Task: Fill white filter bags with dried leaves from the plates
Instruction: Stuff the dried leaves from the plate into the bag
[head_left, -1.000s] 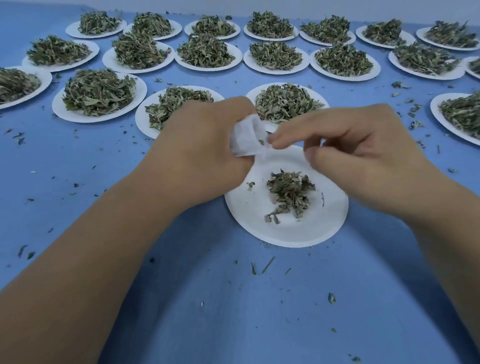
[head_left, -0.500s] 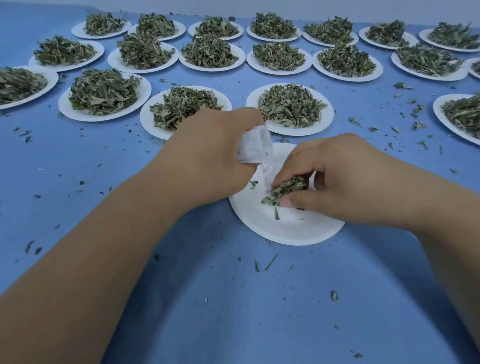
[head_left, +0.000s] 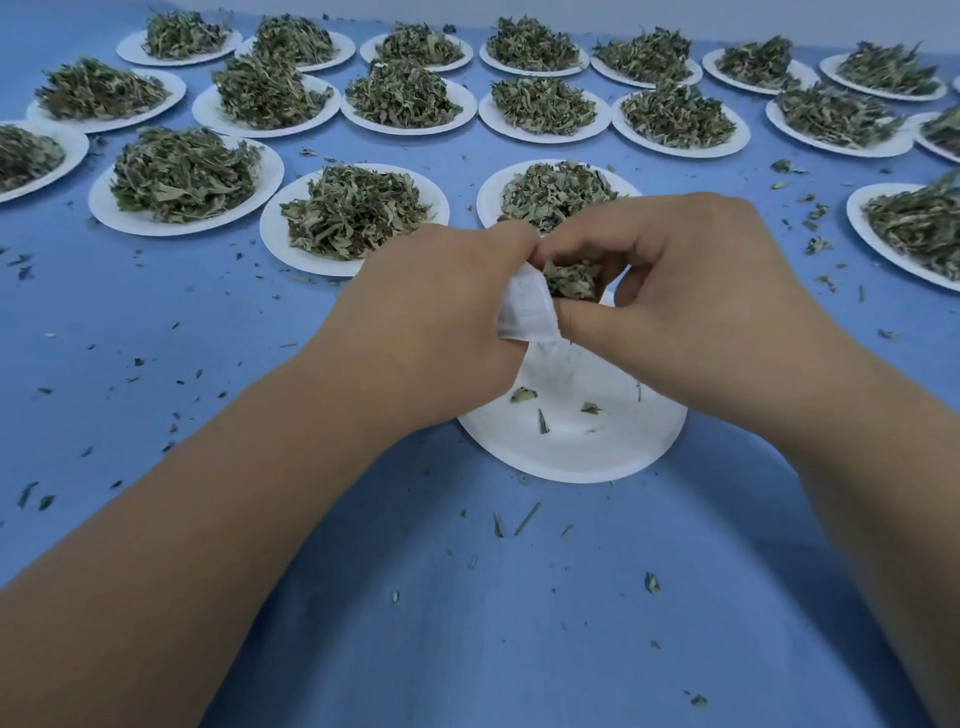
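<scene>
Main risk is spill. The right hand (head_left: 691, 312) pinches a clump of dried leaves (head_left: 571, 280) between thumb and curled fingers, right at the mouth of the filter bag (head_left: 527, 312). The mouth looks narrow and part hidden, so if the clump is wider than the opening, bits will likely drop. Some would land on the near plate (head_left: 597, 452), others on the worktop (head_left: 467, 623), which already carries crumbs (head_left: 524, 519).

Second risk: the left hand (head_left: 441, 332), fingers curled round the bag, may squeeze the mouth flat or crumple the thin material.

The bag is white, soft and creased, and I can't tell how full it is. It is held above the near plate, mid worktop. That plate has only a few scraps left. Heaped plates (head_left: 358, 262) run in rows toward the far edge.
</scene>
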